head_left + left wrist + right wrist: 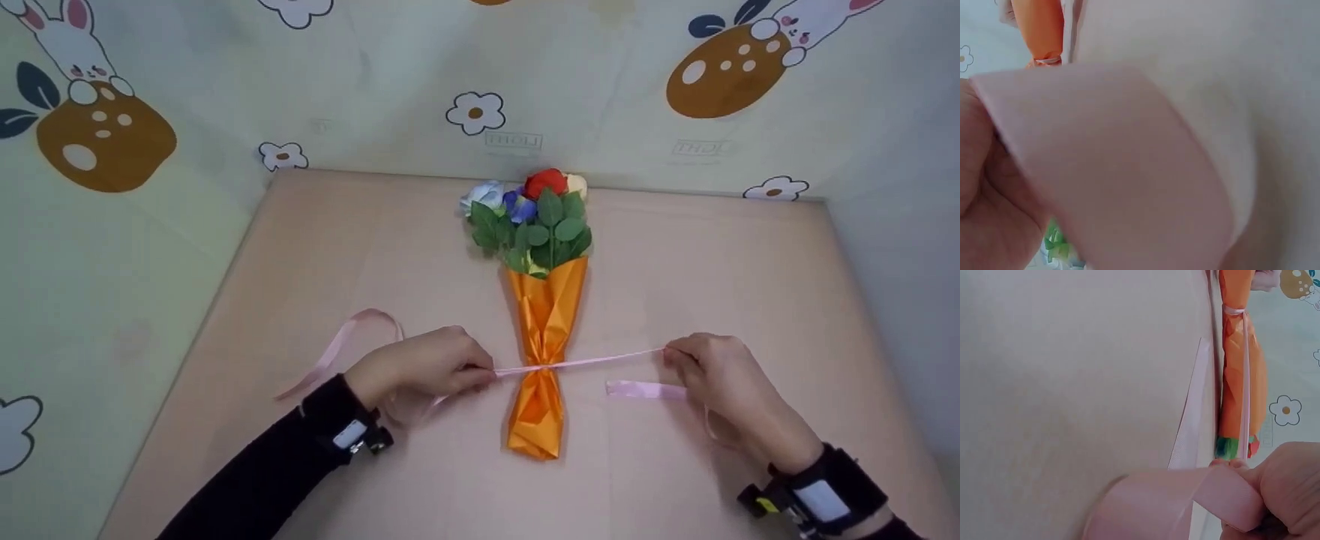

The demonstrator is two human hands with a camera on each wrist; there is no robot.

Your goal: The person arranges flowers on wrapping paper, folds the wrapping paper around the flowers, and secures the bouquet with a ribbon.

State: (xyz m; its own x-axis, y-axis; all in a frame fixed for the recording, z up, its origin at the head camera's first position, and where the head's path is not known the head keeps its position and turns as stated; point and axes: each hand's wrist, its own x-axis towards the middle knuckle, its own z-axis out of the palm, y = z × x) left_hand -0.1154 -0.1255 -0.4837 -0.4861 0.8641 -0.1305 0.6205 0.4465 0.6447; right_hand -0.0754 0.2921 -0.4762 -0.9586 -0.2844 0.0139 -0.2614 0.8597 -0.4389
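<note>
A bouquet in orange wrapping [551, 307] lies on the table, its red, blue and cream flowers [546, 184] and green leaves towards the wall. Round the narrow waist of the wrapping runs a pink ribbon [600, 361], stretched taut to both sides. My left hand [435, 364] pinches the ribbon just left of the bouquet. Farther out on the right, my right hand [716, 371] pinches the other side. In the left wrist view a wide loop of ribbon [1117, 157] hides much of the scene. The right wrist view has ribbon [1230, 495] folding out from the fingers.
One loose ribbon tail [337, 349] curls on the table left of my left hand. Another flat ribbon end [645, 389] lies beside my right hand. The pinkish table [315, 240] meets a wall covering [390, 97] printed with rabbits and flowers.
</note>
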